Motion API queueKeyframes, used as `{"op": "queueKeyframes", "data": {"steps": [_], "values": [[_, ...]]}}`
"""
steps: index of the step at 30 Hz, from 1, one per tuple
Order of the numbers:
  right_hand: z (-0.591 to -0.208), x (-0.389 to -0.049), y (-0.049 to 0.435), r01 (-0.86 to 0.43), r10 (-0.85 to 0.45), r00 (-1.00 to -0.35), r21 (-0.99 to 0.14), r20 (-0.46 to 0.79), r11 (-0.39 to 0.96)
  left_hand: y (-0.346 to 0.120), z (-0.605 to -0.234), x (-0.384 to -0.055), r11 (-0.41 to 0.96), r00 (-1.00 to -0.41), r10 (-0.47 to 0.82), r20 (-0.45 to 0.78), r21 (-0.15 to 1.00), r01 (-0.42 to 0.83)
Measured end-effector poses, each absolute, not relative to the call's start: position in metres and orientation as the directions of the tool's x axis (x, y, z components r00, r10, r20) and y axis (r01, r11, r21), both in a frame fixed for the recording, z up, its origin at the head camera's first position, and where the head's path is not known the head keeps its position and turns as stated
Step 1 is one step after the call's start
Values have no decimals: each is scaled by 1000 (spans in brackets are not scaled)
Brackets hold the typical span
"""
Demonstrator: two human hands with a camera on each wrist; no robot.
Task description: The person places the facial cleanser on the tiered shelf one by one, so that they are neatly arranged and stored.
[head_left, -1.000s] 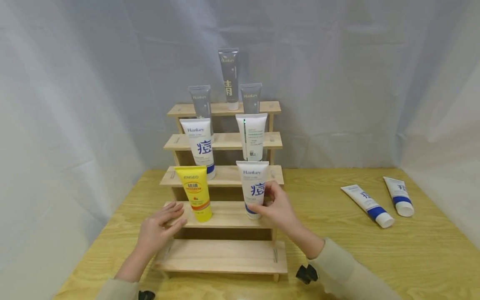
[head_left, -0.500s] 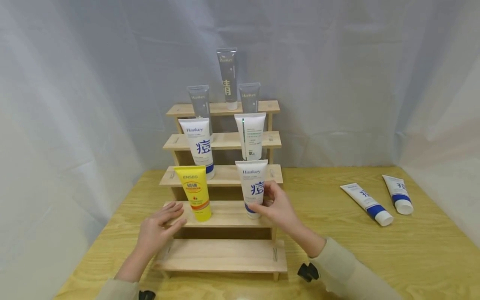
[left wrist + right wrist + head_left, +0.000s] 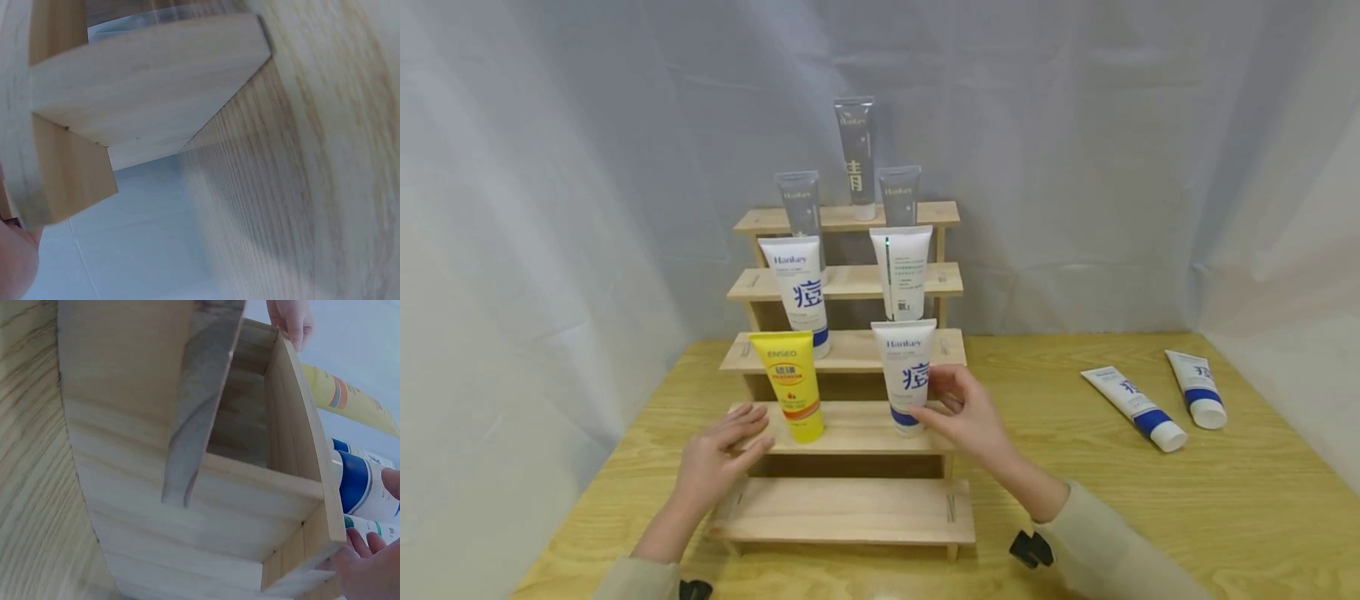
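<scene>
In the head view my right hand (image 3: 973, 417) is at the right side of a white tube with a blue band (image 3: 906, 375), which stands upright on its cap on the second-lowest step. The thumb tip overlaps the tube's lower edge; the fingers look loosened at its side. In the right wrist view, thumb and fingers lie spread apart near the blue-banded tube (image 3: 355, 484). My left hand (image 3: 718, 454) rests, fingers extended, on the left end of that step, beside a yellow tube (image 3: 790, 387). The wooden tiered stand (image 3: 842, 512) carries both tubes.
Higher steps hold another blue-lettered white tube (image 3: 797, 287), a green-striped white tube (image 3: 904, 275) and grey tubes, one on top (image 3: 857, 154). Two white tubes lie on the table to the right, one nearer (image 3: 1131, 408), one farther (image 3: 1197, 390). Pale curtains (image 3: 1075, 167) surround the table.
My right hand has shifted slightly right and its grip on the white tube has loosened. The tube stays standing in place. My left hand has not moved.
</scene>
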State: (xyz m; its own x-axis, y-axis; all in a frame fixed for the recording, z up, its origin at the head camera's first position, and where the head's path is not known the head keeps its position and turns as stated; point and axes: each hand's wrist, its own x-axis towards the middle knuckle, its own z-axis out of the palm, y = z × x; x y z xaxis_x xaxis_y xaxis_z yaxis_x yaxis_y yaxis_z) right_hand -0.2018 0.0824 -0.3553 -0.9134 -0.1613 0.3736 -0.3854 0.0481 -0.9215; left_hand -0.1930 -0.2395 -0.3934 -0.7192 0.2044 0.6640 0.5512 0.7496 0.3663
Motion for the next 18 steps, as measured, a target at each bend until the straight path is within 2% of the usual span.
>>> {"op": "queueKeyframes", "data": {"steps": [18], "values": [[-355,-193,149,-439,-93,-897,-847,432,301,-239,-393,-193,751,-724,205,659,369,548]]}}
